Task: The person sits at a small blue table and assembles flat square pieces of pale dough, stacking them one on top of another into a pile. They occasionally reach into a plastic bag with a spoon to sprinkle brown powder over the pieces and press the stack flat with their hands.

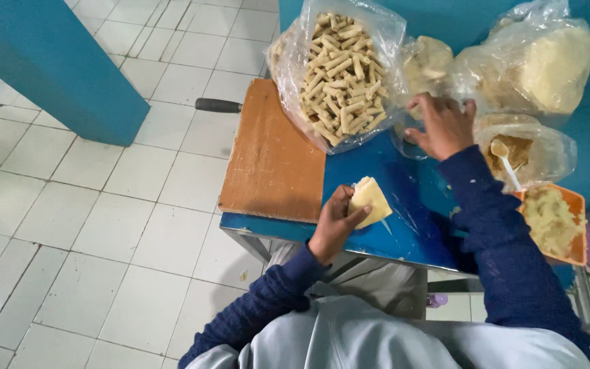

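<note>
Pinching a pale folded wrapper (370, 200) over the blue tabletop (404, 225), the left hand (332, 222) is grasping it just right of the wooden board (271, 154). Beyond the board's far right corner, the right hand (442, 126) is reaching, fingers spread and holding nothing, among clear plastic bags; the bulging bag of rolled sticks (339, 72) could be nudged and spill.

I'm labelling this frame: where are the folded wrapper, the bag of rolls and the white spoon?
folded wrapper (370, 200), head view, middle of its face.
bag of rolls (339, 72), head view, centre of the bag.
white spoon (506, 162), head view, its handle.
</note>
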Tool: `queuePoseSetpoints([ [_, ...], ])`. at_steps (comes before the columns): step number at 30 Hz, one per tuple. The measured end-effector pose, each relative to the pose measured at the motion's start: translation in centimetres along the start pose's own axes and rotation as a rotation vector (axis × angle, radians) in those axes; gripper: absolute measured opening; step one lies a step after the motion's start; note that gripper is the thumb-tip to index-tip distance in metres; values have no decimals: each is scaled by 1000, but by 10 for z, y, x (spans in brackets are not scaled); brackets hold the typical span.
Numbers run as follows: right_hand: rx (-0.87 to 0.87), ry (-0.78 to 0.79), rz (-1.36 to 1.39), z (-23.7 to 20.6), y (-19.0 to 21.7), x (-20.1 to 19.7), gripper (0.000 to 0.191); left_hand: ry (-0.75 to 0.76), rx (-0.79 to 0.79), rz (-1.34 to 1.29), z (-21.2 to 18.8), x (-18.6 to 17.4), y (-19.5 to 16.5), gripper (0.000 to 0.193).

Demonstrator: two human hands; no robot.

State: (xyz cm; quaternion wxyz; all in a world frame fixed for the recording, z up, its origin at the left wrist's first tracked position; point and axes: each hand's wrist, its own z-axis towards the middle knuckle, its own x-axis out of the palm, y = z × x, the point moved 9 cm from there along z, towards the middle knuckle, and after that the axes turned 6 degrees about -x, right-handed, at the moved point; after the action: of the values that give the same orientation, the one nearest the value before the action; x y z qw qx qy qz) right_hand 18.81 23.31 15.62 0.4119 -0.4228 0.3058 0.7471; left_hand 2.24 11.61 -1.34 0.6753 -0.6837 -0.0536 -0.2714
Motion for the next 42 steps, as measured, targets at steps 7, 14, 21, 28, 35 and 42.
queuePoseSetpoints([
  [7,181,323,37,-24,-56,-13,22,-65,-60,-45,-4,1,-1,26],
  [14,-97,30,-371,46,-20,41,20,-92,136,129,-12,6,-20,30],
  [21,51,133,-352,41,-42,49,28,-83,107,153,-16,8,-29,30],
  [28,-41,43,176,-17,8,-47,29,-85,142,179,-17,10,-34,31],
  [35,212,177,556,34,-1,-12,27,-111,113,174,-19,6,-28,29],
  [42,532,315,190,14,-108,32,46,-89,145,181,-17,8,-30,29],
])
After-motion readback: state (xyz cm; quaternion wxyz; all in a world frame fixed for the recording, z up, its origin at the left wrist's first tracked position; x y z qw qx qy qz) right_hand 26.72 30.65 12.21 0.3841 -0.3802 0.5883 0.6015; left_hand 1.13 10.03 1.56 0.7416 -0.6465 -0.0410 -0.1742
